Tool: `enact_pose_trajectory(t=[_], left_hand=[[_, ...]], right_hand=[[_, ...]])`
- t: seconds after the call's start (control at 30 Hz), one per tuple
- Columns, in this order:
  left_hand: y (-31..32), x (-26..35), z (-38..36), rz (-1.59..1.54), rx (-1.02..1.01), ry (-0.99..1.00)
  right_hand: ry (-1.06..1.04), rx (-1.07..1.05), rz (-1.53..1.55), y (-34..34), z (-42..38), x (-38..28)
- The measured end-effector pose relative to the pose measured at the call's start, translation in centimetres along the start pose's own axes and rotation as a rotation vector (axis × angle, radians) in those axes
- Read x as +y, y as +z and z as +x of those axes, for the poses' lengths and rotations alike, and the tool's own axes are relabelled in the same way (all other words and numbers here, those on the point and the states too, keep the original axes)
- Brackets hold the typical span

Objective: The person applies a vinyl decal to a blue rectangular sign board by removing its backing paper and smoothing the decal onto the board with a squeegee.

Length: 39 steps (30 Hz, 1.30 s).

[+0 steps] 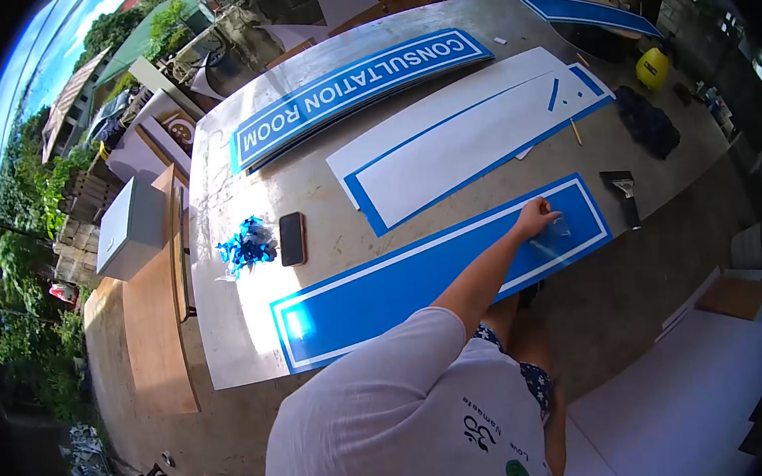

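My left hand [536, 217] is closed in a pinch over the right end of a long blue sign panel [420, 275] with a white border line. Its fingertips hold a small clear piece of film [561, 226], low against the blue face. The panel lies flat along the table's near edge, and my forearm crosses its lower edge. Just past its right end is a squeegee with a dark handle [631, 211]. My right hand does not show.
On the table [228, 339] lie a CONSULTATION ROOM sign [361, 92], a white sheet with blue edging [472, 141], a phone [292, 239], blue scraps [246, 246], a dark cloth [647, 121] and a yellow object [651, 68]. White sheets [679, 385] lie at lower right.
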<state>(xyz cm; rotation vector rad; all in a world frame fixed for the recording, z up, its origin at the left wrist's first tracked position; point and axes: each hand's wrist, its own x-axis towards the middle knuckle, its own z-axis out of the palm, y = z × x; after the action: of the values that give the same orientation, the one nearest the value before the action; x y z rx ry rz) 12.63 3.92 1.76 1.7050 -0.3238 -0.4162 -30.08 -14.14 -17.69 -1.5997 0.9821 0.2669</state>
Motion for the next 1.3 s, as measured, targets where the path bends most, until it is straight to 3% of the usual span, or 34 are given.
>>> enact_pose_trajectory(t=[0.17,0.33,0.43,0.67,1.07,1.3], left_hand=[[1.3,0.1,-0.8,0.223,0.101,0.021],[1.2,0.4,-2.0,0.292,0.136,0.053],[0.8,0.4,-2.1,0.352,0.029,0.115],[1.0,-0.1,-2.4,0.201,0.121,0.173],[0.7,-2.5,-1.2,0.263,-0.057,0.213],[0.3,-0.6,-2.4,0.11,-0.053,0.076]], right_hand=[[-0.076,-0.039,0.025,0.9,1.1,-5.9],[-0.088,-0.049,0.044,0.3,0.3,-6.1],[-0.091,-0.051,0.053,0.0,-1.0,-6.2],[-0.12,-0.048,0.077,0.3,-3.1,-8.5],[-0.114,-0.018,0.104,-0.6,-6.5,-10.9],[0.037,0.008,0.154,0.0,-12.3,-7.6]])
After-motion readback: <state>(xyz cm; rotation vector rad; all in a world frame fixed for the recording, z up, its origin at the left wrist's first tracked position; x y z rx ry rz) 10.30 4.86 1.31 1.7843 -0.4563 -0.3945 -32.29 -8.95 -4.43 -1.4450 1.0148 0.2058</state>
